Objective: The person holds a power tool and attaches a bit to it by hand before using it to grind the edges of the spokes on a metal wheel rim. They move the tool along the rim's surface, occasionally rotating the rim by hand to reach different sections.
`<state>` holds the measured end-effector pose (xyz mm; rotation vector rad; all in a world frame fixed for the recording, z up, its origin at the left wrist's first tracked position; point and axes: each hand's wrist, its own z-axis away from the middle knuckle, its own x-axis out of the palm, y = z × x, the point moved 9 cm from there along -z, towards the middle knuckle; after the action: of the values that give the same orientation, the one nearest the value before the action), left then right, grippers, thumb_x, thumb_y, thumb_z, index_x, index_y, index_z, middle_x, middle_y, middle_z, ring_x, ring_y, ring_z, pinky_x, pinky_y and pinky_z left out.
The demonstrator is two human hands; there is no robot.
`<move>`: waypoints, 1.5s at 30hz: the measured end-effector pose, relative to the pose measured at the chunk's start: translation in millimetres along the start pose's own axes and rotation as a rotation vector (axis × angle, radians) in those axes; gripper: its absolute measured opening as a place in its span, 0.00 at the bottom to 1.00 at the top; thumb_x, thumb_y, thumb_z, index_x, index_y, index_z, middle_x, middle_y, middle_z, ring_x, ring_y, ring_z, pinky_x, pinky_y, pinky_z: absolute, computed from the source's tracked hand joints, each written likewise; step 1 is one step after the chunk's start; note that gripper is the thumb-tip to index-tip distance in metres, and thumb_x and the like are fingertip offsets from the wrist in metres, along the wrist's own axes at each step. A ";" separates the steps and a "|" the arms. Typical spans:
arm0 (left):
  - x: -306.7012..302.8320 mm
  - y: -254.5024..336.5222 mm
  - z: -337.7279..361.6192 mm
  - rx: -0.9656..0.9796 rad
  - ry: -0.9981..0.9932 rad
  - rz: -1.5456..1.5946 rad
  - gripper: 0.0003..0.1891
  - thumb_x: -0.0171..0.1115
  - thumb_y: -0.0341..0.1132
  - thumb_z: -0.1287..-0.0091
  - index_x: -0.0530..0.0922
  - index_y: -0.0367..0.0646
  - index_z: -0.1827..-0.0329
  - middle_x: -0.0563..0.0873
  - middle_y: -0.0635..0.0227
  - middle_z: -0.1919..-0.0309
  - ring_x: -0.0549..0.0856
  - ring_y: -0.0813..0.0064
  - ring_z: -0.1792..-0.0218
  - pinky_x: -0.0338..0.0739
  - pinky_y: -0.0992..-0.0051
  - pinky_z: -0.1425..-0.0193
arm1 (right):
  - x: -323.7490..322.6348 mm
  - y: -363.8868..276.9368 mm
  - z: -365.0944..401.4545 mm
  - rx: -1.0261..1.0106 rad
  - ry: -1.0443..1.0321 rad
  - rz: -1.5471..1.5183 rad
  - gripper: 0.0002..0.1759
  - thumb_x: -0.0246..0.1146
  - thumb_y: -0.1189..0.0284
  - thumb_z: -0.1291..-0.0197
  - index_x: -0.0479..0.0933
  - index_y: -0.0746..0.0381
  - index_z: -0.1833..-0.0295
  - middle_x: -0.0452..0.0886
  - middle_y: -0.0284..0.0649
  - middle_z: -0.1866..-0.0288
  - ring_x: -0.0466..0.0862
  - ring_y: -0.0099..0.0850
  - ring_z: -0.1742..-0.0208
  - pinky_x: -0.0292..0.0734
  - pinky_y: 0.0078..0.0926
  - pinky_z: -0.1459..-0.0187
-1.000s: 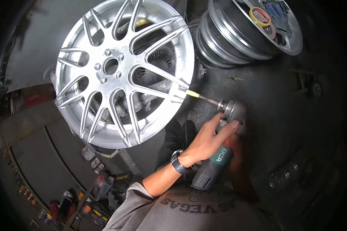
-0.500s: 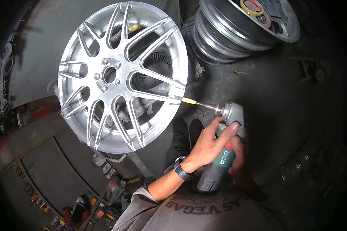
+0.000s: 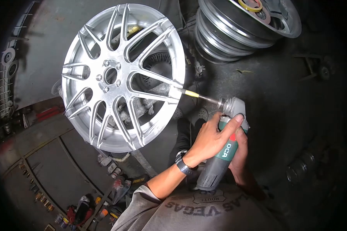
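Observation:
My left hand [image 3: 212,138], with a dark watch on its wrist, is wrapped over the neck of a green and grey DCA angle grinder [image 3: 226,150]. From the other side, my right hand [image 3: 240,152] grips the grinder's body, its fingers partly hidden behind it. A thin shaft with a yellow-banded bit [image 3: 192,93] sticks out of the grinder head toward the left. The bit's pale tip is right at the rim of a silver alloy wheel [image 3: 121,91], between two spoke ends. The wheel lies face up, raised above the floor.
More wheel rims [image 3: 227,34] are stacked at the upper right, with a yellow tape roll [image 3: 251,4] on top. Beneath the wheel, a dark round part [image 3: 158,63] shows between the spokes. Tools and small bottles [image 3: 83,208] lie at the lower left.
The grinder head has shifted slightly up and right, and the bit's tip sits a little higher along the wheel rim. Both hands keep their hold. The whole view has shifted slightly.

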<state>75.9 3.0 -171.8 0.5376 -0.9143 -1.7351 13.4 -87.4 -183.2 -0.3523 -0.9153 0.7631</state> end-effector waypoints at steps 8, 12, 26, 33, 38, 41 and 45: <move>3.3 -6.6 9.2 -0.030 0.060 -0.034 0.37 0.58 0.65 0.28 0.79 0.28 0.49 0.88 0.51 0.63 0.88 0.66 0.59 0.81 0.68 0.53 | -4.9 7.1 2.8 0.017 -0.040 -0.031 0.28 0.51 0.54 0.24 0.69 0.65 0.31 0.79 0.41 0.41 0.81 0.28 0.41 0.76 0.29 0.41; 4.0 -1.5 -0.9 -0.074 0.032 -0.078 0.37 0.58 0.65 0.28 0.79 0.28 0.50 0.88 0.50 0.63 0.88 0.65 0.58 0.81 0.67 0.52 | -3.6 3.7 -5.0 -0.025 -0.050 -0.087 0.29 0.50 0.53 0.24 0.69 0.65 0.31 0.79 0.41 0.40 0.81 0.28 0.41 0.76 0.29 0.40; 6.2 -2.7 2.3 -0.057 0.051 -0.044 0.36 0.58 0.63 0.28 0.79 0.29 0.47 0.88 0.51 0.61 0.88 0.67 0.57 0.80 0.69 0.50 | -8.4 9.0 -4.4 0.042 -0.033 -0.093 0.30 0.53 0.53 0.25 0.69 0.64 0.31 0.78 0.39 0.40 0.79 0.27 0.39 0.73 0.29 0.38; 7.2 -6.0 -3.2 -0.113 0.070 -0.108 0.38 0.58 0.65 0.28 0.79 0.28 0.47 0.88 0.51 0.61 0.87 0.65 0.57 0.79 0.67 0.49 | -12.1 7.8 -7.7 0.051 -0.030 -0.110 0.30 0.53 0.52 0.26 0.70 0.64 0.31 0.78 0.39 0.40 0.78 0.28 0.39 0.73 0.30 0.38; 8.7 -6.3 3.3 -0.098 0.075 -0.092 0.38 0.58 0.66 0.29 0.79 0.28 0.47 0.88 0.50 0.61 0.87 0.64 0.56 0.79 0.67 0.48 | -16.8 12.9 -3.0 0.061 -0.005 -0.085 0.31 0.54 0.52 0.26 0.69 0.64 0.30 0.78 0.39 0.39 0.78 0.29 0.38 0.73 0.31 0.37; 9.7 -12.6 7.7 -0.126 0.103 -0.106 0.38 0.57 0.65 0.28 0.79 0.28 0.47 0.88 0.50 0.60 0.87 0.64 0.56 0.79 0.67 0.48 | -16.7 11.7 -0.6 0.091 -0.030 -0.082 0.31 0.55 0.52 0.26 0.69 0.64 0.30 0.78 0.39 0.38 0.78 0.29 0.38 0.73 0.31 0.37; 8.3 -2.4 -1.4 -0.116 0.056 -0.082 0.37 0.57 0.64 0.28 0.79 0.29 0.47 0.88 0.51 0.59 0.87 0.66 0.55 0.79 0.68 0.47 | -12.9 8.5 -8.2 0.070 -0.042 -0.184 0.30 0.57 0.54 0.27 0.70 0.64 0.30 0.78 0.39 0.39 0.79 0.29 0.39 0.73 0.30 0.38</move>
<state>72.6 -4.9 -173.9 0.5505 -0.7565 -1.8257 11.5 -90.5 -200.4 -0.1883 -0.9438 0.6334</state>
